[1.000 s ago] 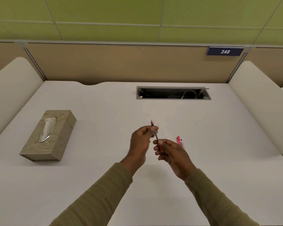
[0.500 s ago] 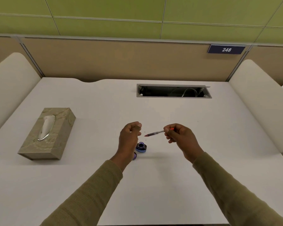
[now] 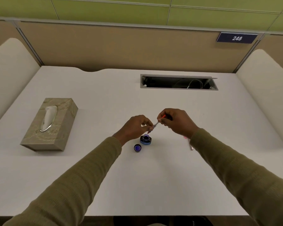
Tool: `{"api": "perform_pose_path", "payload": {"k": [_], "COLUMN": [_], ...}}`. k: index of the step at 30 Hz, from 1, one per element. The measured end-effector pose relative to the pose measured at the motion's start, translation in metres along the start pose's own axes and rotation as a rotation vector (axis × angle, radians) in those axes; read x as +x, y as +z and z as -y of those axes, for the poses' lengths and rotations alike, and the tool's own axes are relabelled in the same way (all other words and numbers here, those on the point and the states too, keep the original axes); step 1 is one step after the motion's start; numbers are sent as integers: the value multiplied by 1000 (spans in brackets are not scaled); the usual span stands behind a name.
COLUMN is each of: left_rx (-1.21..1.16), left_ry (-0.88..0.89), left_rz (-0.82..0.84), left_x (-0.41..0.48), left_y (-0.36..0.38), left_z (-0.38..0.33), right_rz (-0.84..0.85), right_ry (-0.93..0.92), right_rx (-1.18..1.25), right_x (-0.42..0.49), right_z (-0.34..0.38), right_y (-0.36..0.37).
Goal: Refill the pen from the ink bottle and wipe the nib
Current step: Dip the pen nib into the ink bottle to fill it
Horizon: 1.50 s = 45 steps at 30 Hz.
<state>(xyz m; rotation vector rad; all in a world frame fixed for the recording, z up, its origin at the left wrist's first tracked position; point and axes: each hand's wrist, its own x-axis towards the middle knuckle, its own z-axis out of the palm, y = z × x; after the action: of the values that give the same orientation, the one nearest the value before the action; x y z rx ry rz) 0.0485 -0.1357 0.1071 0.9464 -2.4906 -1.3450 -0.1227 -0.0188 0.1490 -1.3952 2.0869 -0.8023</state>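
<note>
A small open ink bottle [image 3: 145,139] with blue ink stands on the white desk [image 3: 153,176]. Its round cap [image 3: 137,147] lies just in front and to the left. My right hand [image 3: 176,122] pinches the red rear end of the thin pen insert [image 3: 155,125], which slants down to the left. Its tip hangs just above the bottle's mouth. My left hand [image 3: 136,127] pinches the same insert near its lower end. Another pink pen part [image 3: 190,144] lies on the desk, partly hidden by my right sleeve.
A beige tissue box [image 3: 50,124] with a tissue sticking out sits at the left. An open cable slot [image 3: 178,82] is set in the desk at the back. White padded dividers [image 3: 266,88] rise at both sides.
The pen insert has swung from nearly level to slanting down, its tip now over the bottle. My left hand has closed on its lower end. Both hands have come together.
</note>
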Motion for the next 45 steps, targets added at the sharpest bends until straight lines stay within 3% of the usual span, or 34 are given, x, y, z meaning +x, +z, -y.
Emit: {"api": "perform_pose_path", "payload": {"k": [8,45], "left_rx": [-40,-158], "left_ry": [-28,-65], "left_rz": [-4,-20], "left_x": [4,7], "left_y": [12,25], "left_z": [21,57], "right_rz": [95,180], "right_ry": [-64,-36], "right_rx": [-166,-196], "right_x": [12,30], "right_z": [4,-1], "right_y": [10,39]}}
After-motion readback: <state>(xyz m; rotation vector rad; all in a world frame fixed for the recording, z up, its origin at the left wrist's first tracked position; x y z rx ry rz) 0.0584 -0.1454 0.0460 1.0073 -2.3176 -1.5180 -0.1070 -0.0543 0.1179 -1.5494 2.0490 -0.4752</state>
